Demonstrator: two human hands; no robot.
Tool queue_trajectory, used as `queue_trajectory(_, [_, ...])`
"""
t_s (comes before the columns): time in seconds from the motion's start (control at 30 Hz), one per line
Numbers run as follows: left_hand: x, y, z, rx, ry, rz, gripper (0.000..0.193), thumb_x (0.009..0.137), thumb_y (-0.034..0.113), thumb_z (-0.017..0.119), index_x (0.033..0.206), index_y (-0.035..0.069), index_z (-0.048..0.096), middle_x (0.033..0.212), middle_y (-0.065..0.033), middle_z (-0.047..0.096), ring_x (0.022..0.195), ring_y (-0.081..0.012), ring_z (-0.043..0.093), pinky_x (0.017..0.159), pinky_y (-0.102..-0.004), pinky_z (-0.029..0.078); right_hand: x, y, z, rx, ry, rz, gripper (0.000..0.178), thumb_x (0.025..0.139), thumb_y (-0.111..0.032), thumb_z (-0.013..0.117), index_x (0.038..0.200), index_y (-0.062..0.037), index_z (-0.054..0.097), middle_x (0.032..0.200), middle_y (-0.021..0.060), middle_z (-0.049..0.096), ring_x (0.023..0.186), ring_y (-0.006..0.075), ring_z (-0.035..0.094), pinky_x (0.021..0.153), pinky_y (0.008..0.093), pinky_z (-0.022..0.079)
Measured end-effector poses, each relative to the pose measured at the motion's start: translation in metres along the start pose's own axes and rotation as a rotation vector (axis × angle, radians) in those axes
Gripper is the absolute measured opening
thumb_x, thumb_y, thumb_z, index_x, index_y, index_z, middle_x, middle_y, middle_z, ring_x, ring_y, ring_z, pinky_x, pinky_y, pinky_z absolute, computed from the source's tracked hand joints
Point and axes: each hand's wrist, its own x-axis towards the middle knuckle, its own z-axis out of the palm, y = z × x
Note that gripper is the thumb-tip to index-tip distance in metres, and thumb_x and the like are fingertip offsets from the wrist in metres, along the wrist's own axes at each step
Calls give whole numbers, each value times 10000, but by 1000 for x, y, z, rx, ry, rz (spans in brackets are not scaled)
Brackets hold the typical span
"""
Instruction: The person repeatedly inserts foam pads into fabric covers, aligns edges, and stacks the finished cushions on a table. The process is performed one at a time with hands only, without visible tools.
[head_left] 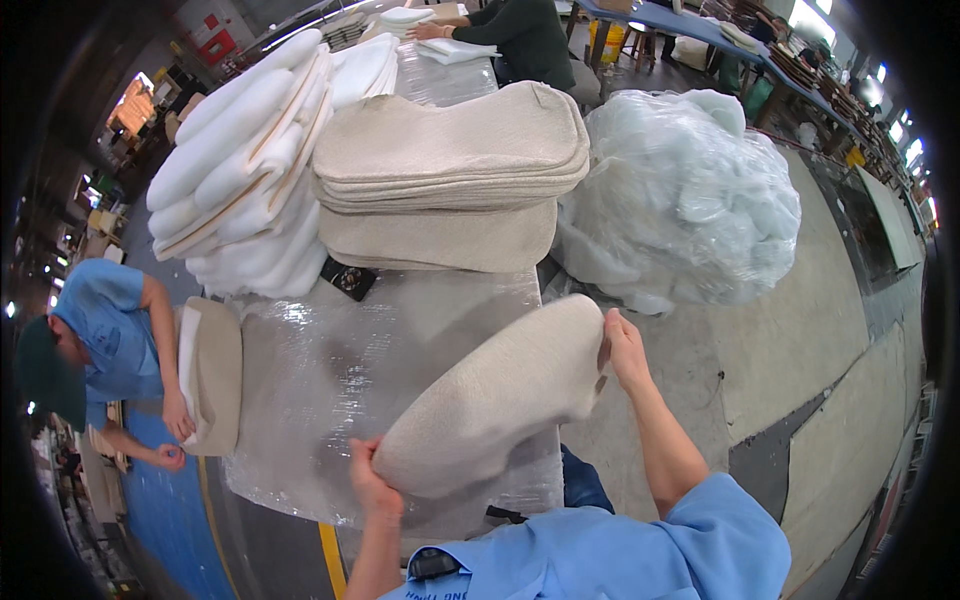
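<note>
A beige fabric cushion cover (490,395) hangs tilted between my hands over the near right part of the table. My left hand (374,478) grips its lower left end, thumb on the near face. At its upper right end my right hand (624,348) is closed round the edge, with part of the fingers hidden behind the cloth. Beyond it lies a stack of matching beige covers (445,140); one lower piece juts toward me.
Folded white batting (240,150) is piled left of the stack, and a plastic bag of white filling (690,200) bulges at the right. Plastic film covers the table (300,400). A small dark box (348,280) sits by the stack. At left, a co-worker (110,320) handles another cover.
</note>
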Motion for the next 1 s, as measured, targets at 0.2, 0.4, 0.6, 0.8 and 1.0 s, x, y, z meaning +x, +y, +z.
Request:
queue_trajectory(0.2, [15, 15, -14, 620, -295, 303, 408, 1075, 355, 537, 1177, -2, 704, 1171, -104, 701, 1082, -189, 633, 941, -337, 496, -31, -11, 39, 8, -101, -150, 521, 1081, -453, 503, 976, 2, 736, 869, 56, 708, 827, 146, 637, 719, 286, 484])
queue_trajectory(0.4, [2, -19, -30, 229, 0, -24, 327, 1024, 230, 595, 1239, 2, 689, 1196, -92, 686, 1093, -187, 628, 941, -327, 492, -52, -14, 49, -113, -8, 34, 272, 1006, -287, 671, 1012, -21, 732, 868, -3, 688, 742, 119, 604, 669, 283, 465])
queue_trajectory(0.6, [-65, 0, -30, 253, -54, -137, 387, 1013, 275, 591, 1273, -6, 649, 1222, -118, 665, 1115, -220, 625, 979, -365, 490, -81, -31, 22, -113, -145, 204, 275, 996, -297, 684, 1088, -40, 721, 913, -3, 681, 803, 112, 598, 703, 296, 469])
queue_trajectory(0.8, [-106, -42, -68, 233, 15, -302, 364, 1032, 265, 605, 1298, 20, 648, 1214, -102, 662, 1125, -195, 608, 970, -334, 480, -92, -24, 15, -738, -362, 86, 495, 965, -421, 696, 1259, -22, 690, 1012, 115, 735, 913, 259, 691, 821, 388, 531])
queue_trajectory(1.0, [-111, -58, -73, 185, -12, -190, 328, 1014, 215, 618, 1279, 26, 663, 1207, -64, 658, 1145, -180, 589, 1009, -324, 456, -41, -21, 40, -1230, -666, 273, 602, 896, -558, 713, 1140, -9, 756, 983, 170, 755, 957, 303, 721, 852, 408, 555])
